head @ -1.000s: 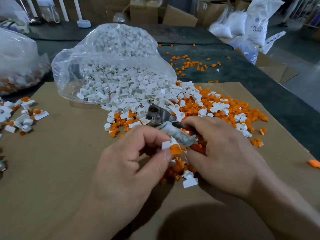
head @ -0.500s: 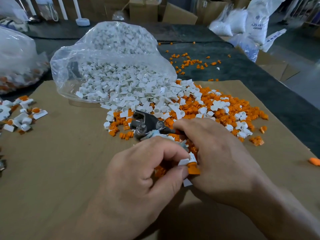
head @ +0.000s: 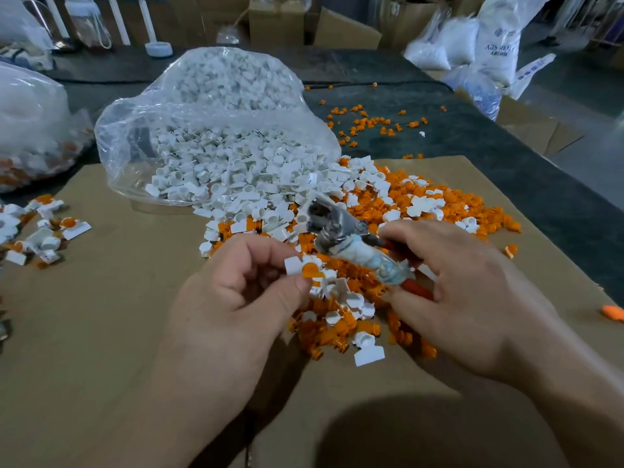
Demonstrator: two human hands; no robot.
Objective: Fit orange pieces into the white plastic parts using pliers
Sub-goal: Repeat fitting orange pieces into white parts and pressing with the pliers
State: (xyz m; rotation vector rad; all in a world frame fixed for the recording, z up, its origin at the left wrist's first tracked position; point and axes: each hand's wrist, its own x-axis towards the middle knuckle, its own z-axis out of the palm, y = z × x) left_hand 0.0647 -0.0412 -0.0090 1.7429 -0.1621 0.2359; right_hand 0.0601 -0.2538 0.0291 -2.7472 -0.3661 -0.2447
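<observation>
My left hand (head: pixel 236 292) pinches a white plastic part with an orange piece (head: pixel 305 268) in it between thumb and fingers. My right hand (head: pixel 472 292) grips the pliers (head: pixel 341 231) by their orange, tape-wrapped handles; the metal jaws point up and left over the pile, a little above and right of the held part. A mixed pile of loose orange pieces (head: pixel 341 332) and white parts (head: pixel 270 211) lies on the cardboard sheet (head: pixel 101 332) under and beyond both hands.
A clear plastic bag (head: pixel 216 130) spills white parts at the back. Several fitted parts (head: pixel 47 231) lie at the left edge. Another bag (head: pixel 30 130) sits far left. Stray orange pieces (head: pixel 368 123) dot the dark mat; white sacks (head: pixel 496 38) stand at back right.
The pliers' jaws have swung from lying low and leftward to pointing up over the pile. My left hand has lifted the white-and-orange part up and to the left of the handles.
</observation>
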